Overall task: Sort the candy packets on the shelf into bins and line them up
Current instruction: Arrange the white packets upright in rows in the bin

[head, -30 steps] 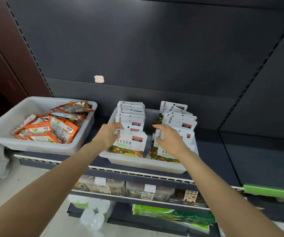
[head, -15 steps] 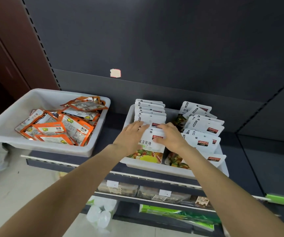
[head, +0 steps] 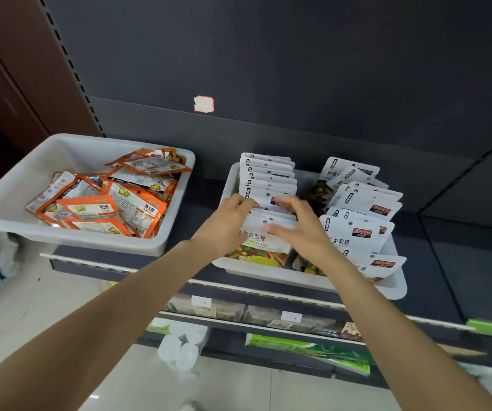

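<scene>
White candy packets (head: pixel 264 185) are standing in a row at the bin's (head: pixel 307 280) nine o'clock side; judging by this, the lining-up step is in hand. The left hand (head: pixel 224 228) and right hand (head: pixel 299 229) are both touching the front packet (head: pixel 261 241), fingers loosely curled at its top edge, though blur is hiding the exact grip. Next, squaring it against the row is calling for a gentle push toward twelve o'clock.
</scene>
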